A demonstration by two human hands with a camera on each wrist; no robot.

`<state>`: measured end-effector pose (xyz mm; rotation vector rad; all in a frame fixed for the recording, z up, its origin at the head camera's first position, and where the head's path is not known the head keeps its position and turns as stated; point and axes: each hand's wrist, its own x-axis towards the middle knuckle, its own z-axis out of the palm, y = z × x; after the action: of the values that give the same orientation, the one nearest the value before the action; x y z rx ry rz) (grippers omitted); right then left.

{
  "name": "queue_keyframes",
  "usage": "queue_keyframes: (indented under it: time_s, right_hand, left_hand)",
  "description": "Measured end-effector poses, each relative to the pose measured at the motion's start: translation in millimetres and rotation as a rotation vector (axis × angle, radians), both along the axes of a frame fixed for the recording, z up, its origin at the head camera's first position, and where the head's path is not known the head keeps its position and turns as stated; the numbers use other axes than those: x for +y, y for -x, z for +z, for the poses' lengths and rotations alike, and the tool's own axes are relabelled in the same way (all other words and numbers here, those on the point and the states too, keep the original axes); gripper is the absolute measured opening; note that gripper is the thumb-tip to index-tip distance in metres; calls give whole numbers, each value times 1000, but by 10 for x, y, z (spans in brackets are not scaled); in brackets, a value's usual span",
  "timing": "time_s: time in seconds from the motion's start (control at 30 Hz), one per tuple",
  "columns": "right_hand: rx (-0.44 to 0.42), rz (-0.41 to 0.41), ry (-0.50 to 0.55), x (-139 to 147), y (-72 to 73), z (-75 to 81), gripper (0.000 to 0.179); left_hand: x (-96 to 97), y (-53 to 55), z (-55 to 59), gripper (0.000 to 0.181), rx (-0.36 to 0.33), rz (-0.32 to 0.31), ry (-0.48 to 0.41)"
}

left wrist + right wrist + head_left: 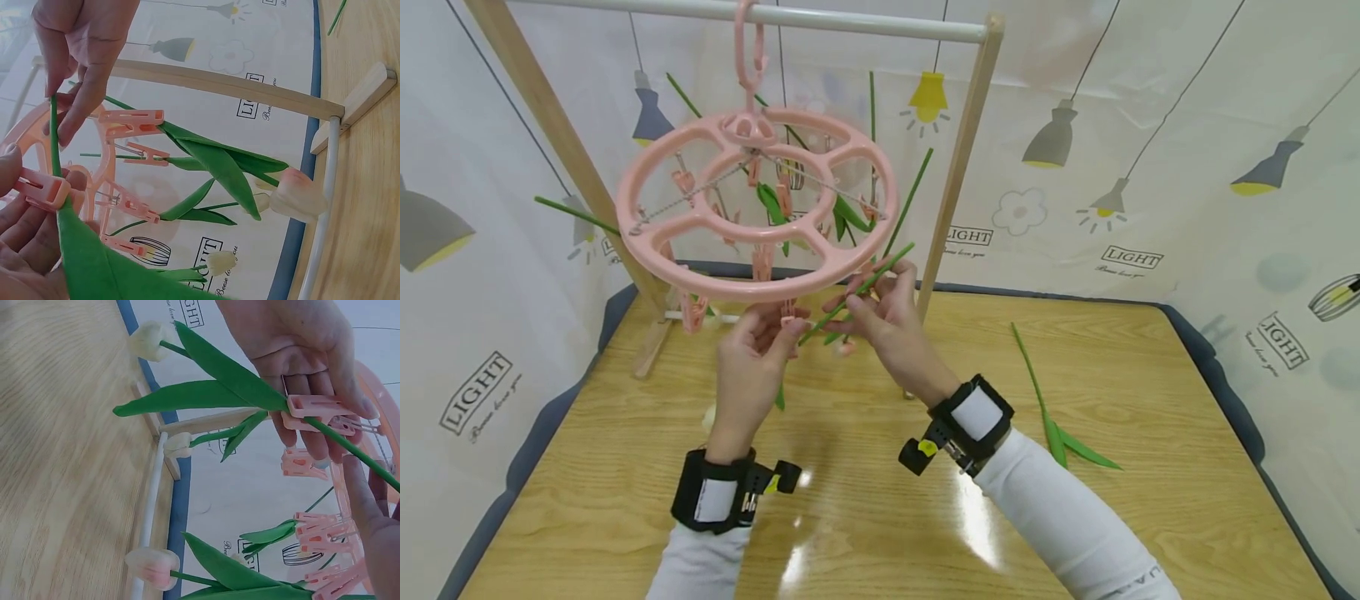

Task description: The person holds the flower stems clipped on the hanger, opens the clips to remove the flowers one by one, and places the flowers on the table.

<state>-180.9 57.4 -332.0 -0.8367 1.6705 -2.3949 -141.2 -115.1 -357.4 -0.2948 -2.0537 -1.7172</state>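
Observation:
A pink round clip hanger (760,287) hangs in front of me with clothespins around its ring. My left hand (748,367) pinches a pink clothespin (319,407) at the hanger's near edge, between thumb and fingers. Its jaws sit around the green stem of a white artificial tulip (150,340), just above the leaves, with the bloom hanging downward. Farther along that stem, my right hand (898,325) holds the free end between its fingers. Behind, a pink-tipped tulip (299,195) hangs upside down from another clothespin (132,122).
A wooden rack (958,158) with a white top bar (865,20) carries the hanger. More clipped tulips, including a white one (221,263), hang on the far side. Another green stem with leaves (1052,429) lies on the wooden table (1150,517) at the right.

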Motion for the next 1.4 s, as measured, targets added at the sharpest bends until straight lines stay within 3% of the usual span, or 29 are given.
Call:
queue_keyframes:
  time_s: [0.23,0.77,1.0,1.4]
  right_hand:
    - [66,-25,17,-28,-20,12,35]
    - [92,-91,2,-78,-38,-25,36]
    - [116,-95,-26,-112,-66,-27,49]
    - [116,-113,-32,-148,-114,-13,47]
  left_hand:
    - [-15,-2,6,31,37,-4,-25]
    - [0,5,-3,31,64,31,34]
    - [10,16,-14,29,64,37,32]
    - [20,8,-10,23,76,83,23]
